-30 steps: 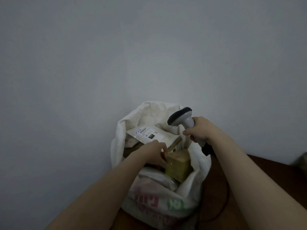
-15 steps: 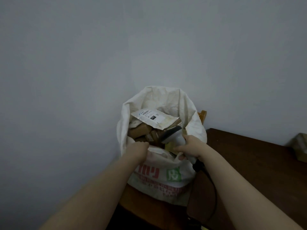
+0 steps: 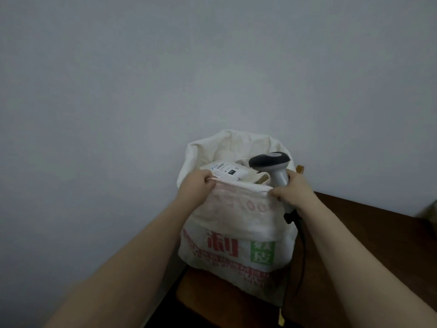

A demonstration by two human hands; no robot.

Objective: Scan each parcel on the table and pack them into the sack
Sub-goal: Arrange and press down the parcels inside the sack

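A white woven sack (image 3: 236,223) with red and green print stands at the left end of the dark wooden table (image 3: 369,237). Parcels fill it; the top one carries a white shipping label (image 3: 228,172). My left hand (image 3: 196,187) grips the sack's near rim at the left. My right hand (image 3: 295,192) holds the grey barcode scanner (image 3: 272,166) by its handle and also pinches the rim at the right. The scanner's head rises above the sack's mouth.
A plain grey wall fills the view behind and to the left of the sack. The scanner's black cable (image 3: 300,252) hangs down along the sack's right side. A blurred object (image 3: 430,209) sits at the table's far right edge.
Both hands have come out of the sack's mouth, taken hold of its near rim and pulled it up. The scanner has risen with my right hand.
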